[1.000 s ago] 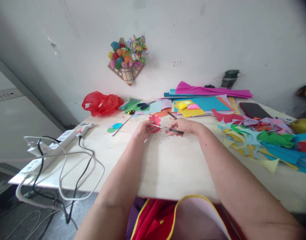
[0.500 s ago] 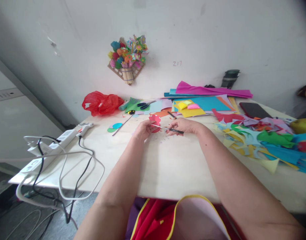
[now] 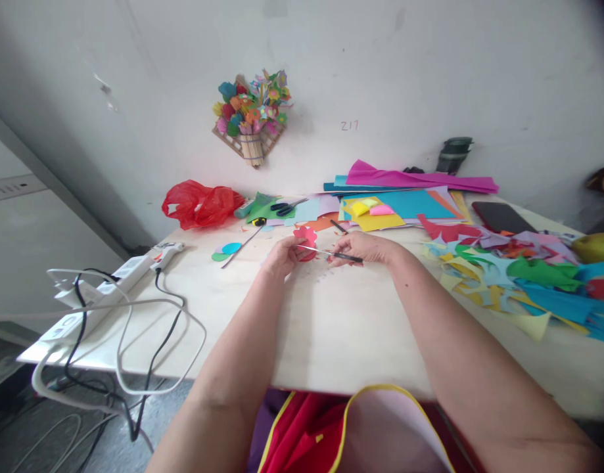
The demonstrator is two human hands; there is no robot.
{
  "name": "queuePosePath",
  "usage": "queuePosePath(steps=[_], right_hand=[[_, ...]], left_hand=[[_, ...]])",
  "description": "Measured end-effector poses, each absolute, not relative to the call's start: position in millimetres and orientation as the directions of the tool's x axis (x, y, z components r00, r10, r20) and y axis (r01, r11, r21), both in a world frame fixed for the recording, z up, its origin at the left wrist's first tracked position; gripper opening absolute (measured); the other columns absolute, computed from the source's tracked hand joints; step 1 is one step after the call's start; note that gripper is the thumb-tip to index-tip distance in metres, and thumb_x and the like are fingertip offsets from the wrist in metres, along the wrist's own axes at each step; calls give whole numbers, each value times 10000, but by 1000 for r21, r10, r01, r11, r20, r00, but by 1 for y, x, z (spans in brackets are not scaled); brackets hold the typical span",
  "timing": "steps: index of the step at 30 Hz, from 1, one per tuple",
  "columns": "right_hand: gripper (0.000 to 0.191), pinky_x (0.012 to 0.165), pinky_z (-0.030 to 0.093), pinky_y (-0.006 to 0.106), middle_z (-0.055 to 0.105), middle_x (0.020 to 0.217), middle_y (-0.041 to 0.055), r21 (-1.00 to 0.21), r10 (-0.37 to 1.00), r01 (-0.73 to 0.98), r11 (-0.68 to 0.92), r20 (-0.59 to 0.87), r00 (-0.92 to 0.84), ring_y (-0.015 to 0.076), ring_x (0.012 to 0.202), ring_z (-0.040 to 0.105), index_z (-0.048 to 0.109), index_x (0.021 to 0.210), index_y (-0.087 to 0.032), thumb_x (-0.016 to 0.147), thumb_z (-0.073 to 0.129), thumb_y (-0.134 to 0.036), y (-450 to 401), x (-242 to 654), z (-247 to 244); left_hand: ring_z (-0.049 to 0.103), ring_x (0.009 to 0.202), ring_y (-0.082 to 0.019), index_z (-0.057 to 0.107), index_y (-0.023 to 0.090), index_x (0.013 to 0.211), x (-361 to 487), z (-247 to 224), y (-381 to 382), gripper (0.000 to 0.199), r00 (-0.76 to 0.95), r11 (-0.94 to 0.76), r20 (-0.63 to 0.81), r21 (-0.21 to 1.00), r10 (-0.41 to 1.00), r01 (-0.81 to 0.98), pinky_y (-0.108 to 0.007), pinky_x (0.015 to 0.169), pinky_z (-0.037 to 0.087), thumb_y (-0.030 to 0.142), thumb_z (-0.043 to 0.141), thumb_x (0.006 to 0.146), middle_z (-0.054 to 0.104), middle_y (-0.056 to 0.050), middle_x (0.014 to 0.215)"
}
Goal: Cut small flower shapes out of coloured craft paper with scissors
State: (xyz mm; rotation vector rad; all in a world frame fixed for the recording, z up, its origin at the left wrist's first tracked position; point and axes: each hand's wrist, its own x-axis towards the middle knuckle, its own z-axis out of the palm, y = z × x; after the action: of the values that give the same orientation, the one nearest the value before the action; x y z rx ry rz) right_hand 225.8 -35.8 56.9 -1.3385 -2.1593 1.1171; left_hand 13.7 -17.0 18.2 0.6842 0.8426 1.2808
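My left hand (image 3: 283, 255) pinches a red paper piece with a scalloped, flower-like edge (image 3: 305, 236) above the table. In my right hand (image 3: 358, 248) is a pair of scissors (image 3: 348, 257), seen nearly edge-on, with a black handle and thin metal blades. The blades point left across the lower part of the red paper, close to my left fingertips. Whether the blades are apart is too small to tell. Small red scraps lie under my hands. Just behind my right hand a dark, slim stick (image 3: 338, 226) rests on the table.
Green and blue paper circles (image 3: 231, 248) lie to the left, with a power strip and loose cables (image 3: 129, 269) farther left. Black-handled scissors (image 3: 284, 208) and a red plastic bag (image 3: 200, 203) are at the back. Paper sheets (image 3: 420, 204) and colourful offcuts (image 3: 543, 272) spread on the right.
Almost nothing differs. The red paper has tilted very slightly in my left hand, while both hands and the scissors keep their places.
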Motion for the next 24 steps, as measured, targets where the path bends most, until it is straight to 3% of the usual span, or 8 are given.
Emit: queuePosePath(steps=[9,16,24], right_hand=[[588,443,380,225,587,565,-11,-799,854,567,202,-140,-501,86,473,473,759,901,-115,538,882,-560,-35,225,57],[438,422,402,210,521,484,-51,-791,858,582,189,-155,-489,82,453,479,736,817,-144,590,884,-488,-42,222,63],[327,405,426,201,535,478,-40,-785,870,595,175,-159,-466,77,432,483,710,723,-156,632,880,-419,-48,218,69]], left_hand=[[691,590,-166,619,148,708,15,18,-16,138,64,163,-153,814,986,-557,-311,729,610,20,631,660,662,-12,569],[666,551,-146,600,147,677,17,20,-17,139,40,156,-161,820,986,-551,-279,671,605,12,622,655,632,2,537],[668,578,-156,602,139,642,17,20,-17,130,5,148,-171,833,985,-533,-367,844,588,14,631,660,639,-14,559]])
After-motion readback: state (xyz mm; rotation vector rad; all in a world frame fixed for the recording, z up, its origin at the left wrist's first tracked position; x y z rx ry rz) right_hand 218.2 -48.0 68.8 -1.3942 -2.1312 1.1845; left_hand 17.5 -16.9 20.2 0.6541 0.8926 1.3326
